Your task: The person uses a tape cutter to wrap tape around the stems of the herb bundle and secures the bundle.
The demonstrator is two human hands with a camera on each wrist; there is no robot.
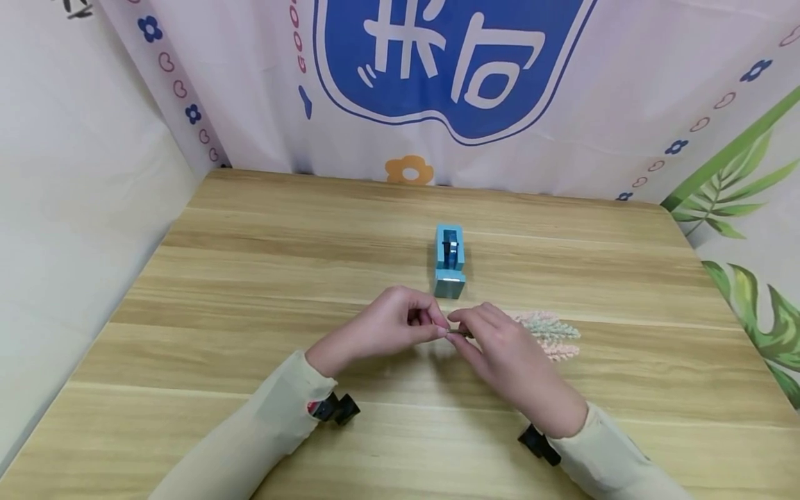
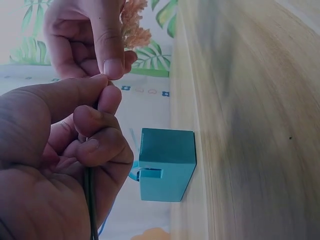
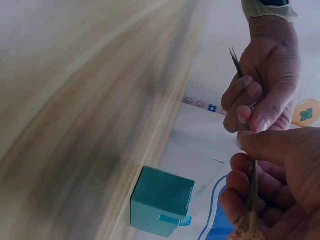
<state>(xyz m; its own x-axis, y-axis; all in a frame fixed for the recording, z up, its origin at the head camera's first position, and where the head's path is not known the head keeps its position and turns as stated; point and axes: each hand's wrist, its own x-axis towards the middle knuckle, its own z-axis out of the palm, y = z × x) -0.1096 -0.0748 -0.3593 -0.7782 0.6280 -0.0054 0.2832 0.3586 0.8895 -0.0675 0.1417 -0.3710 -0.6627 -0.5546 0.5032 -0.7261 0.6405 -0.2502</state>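
Wood-grained tabletop (image 1: 281,243) stretches below you; just short of the blue tape dispenser (image 1: 449,285), your left hand (image 1: 400,321) and right hand (image 1: 506,351), fingers curled, pinch thin stems (image 3: 254,187), their blossoms (image 1: 550,328) at right.

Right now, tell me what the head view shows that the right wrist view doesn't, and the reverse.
Only the head view: fluffy mint-green flower sprig, large green printed leaves.
Only the right wrist view: thin dark-green stem ends jutting past the bare left hand.
Both show that hand, the bare right hand, the blocky blue tape dispenser and light wood-grain table.
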